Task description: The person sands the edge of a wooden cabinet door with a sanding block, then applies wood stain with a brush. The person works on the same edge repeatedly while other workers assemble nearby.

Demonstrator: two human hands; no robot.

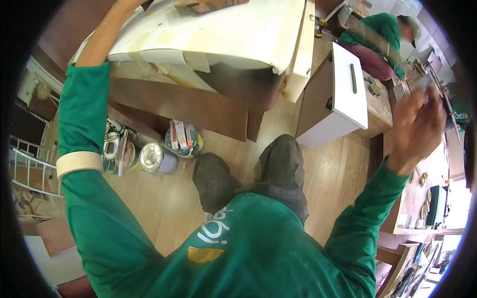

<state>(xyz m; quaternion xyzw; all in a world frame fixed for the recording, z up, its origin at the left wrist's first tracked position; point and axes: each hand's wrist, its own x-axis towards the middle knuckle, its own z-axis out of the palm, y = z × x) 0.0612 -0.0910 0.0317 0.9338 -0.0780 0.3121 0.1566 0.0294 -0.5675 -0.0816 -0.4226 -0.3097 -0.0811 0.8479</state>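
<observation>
My left hand (130,3) reaches to the far edge of the picture, over a bench covered in white sheeting (233,37) with strips of tape along its edge. Its fingers are cut off there. A roll of cream masking tape (79,164) sits around my left forearm like a bracelet. On the right, my right hand (420,124) is raised and smeared by motion. A long thin grey strip (451,111) crosses at its fingertips; whether I hold it or it lies behind, I cannot tell.
A small cabinet with a white front (350,82) and dark handle stands ahead right. Beyond it a co-worker in green (380,32) crouches. Paint cans (158,158) and a tub with boxes (184,139) stand by the bench. A white ladder (32,164) is at left.
</observation>
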